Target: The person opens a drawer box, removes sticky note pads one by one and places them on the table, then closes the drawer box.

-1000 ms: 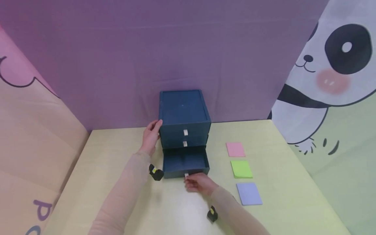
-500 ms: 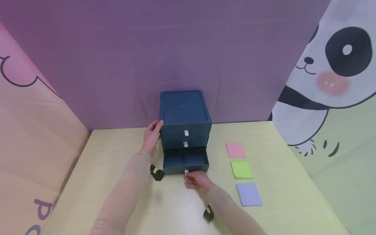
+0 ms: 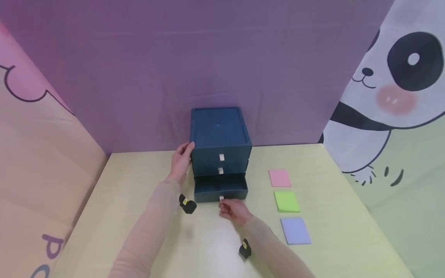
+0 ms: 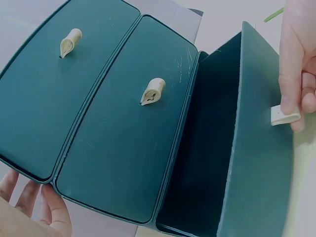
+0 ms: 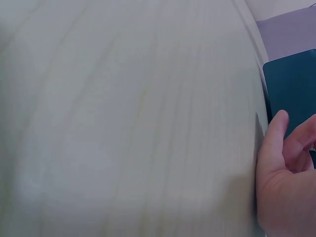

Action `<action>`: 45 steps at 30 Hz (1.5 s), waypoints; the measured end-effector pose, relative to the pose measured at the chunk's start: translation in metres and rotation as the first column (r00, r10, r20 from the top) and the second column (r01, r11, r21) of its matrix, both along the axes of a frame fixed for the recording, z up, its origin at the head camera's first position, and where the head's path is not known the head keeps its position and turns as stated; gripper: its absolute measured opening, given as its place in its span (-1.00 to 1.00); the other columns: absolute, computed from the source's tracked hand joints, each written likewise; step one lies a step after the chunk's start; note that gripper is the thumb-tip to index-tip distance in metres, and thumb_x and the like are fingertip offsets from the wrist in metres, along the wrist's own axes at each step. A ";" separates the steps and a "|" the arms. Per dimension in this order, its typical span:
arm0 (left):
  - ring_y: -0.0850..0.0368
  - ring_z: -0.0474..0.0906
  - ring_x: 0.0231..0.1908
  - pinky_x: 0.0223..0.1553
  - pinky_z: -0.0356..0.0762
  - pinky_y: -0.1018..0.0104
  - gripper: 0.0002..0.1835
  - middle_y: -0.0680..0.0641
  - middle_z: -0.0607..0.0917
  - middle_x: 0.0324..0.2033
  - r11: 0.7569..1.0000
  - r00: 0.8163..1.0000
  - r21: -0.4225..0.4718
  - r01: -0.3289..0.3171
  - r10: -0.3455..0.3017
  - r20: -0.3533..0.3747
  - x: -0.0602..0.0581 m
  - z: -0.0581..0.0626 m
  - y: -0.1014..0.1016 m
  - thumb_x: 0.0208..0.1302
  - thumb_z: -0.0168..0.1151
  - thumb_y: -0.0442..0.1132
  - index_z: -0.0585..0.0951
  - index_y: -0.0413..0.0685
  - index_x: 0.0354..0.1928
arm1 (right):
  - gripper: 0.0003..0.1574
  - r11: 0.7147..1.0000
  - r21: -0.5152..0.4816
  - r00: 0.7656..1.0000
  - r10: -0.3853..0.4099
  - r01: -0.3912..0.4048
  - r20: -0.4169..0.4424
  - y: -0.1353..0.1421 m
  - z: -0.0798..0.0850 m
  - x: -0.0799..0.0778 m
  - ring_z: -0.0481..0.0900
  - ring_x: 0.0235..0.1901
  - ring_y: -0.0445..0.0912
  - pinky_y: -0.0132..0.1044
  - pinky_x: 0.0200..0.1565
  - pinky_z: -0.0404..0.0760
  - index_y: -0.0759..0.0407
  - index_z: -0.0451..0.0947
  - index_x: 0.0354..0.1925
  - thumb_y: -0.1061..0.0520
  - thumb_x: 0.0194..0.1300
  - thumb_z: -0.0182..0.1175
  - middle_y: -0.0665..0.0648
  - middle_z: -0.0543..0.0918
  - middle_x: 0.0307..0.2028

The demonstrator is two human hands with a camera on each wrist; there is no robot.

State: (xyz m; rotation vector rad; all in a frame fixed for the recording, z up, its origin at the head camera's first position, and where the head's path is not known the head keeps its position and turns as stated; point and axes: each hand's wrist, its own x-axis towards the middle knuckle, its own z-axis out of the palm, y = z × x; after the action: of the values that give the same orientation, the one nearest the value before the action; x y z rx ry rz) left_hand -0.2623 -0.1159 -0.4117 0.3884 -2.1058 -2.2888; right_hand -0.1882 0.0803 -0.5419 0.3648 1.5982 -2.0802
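A dark blue desktop drawer cabinet [image 3: 221, 127] stands at the back of the table, its lowest drawer [image 3: 221, 195] partly out. That drawer looks bare inside where it shows. My left hand [image 3: 180, 162] rests against the cabinet's left side, thumb at the upper front corner; its fingertips touch the side in the left wrist view. With my right hand [image 3: 236, 211] I pinch the small pale pull tab [image 4: 284, 116] on the lowest drawer's front. The upper two drawers sit closed, each with a similar tab.
Right of the cabinet lie a pink sticky-note pad [image 3: 279, 178], a green pad [image 3: 286, 201] and a lavender pad [image 3: 296, 230] in a column. A purple cloth [image 3: 139, 77] hangs behind the table, and printed cloths flank both sides.
My right hand has moved away from me, toward the cabinet, and the lowest drawer has slid further in with it. The left hand stays at the cabinet's side.
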 end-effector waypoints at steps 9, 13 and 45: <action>0.03 0.28 0.26 0.28 0.30 0.04 -0.37 -0.07 0.37 0.30 1.000 1.000 -0.016 -0.001 0.001 -0.008 0.001 0.000 -0.001 0.34 0.08 0.12 0.31 -0.01 0.35 | -0.62 1.000 -0.008 0.999 -0.028 0.029 0.023 -0.002 0.004 -0.003 0.56 -0.44 -0.19 -0.28 -0.17 0.68 0.54 0.41 0.04 0.25 0.37 0.04 0.06 0.60 -0.45; 0.02 0.28 0.25 0.28 0.31 0.04 -0.37 -0.08 0.36 0.30 1.000 1.000 -0.008 0.007 -0.007 -0.007 0.001 0.000 -0.001 0.34 0.07 0.11 0.31 -0.02 0.35 | -0.61 0.998 -0.004 0.997 -0.066 0.066 0.038 -0.003 0.005 -0.005 0.60 -0.41 -0.18 -0.27 -0.16 0.69 0.53 0.42 0.04 0.24 0.36 0.06 0.09 0.63 -0.43; 0.03 0.25 0.29 0.29 0.29 0.02 -0.39 -0.07 0.35 0.32 1.000 1.000 0.002 0.002 -0.002 -0.016 0.002 0.000 0.000 0.36 0.06 0.10 0.31 -0.03 0.35 | -0.64 0.986 0.021 0.982 -0.168 0.167 0.081 -0.011 0.008 -0.024 0.62 -0.38 -0.12 -0.21 -0.12 0.68 0.41 0.46 0.03 0.20 0.34 0.12 0.15 0.64 -0.38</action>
State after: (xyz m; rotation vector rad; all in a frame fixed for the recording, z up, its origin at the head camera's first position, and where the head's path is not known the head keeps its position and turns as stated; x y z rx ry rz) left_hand -0.2603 -0.1156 -0.4122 0.3670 -2.0985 -2.2874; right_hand -0.2119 0.0688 -0.5339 0.6015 1.5817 -2.1479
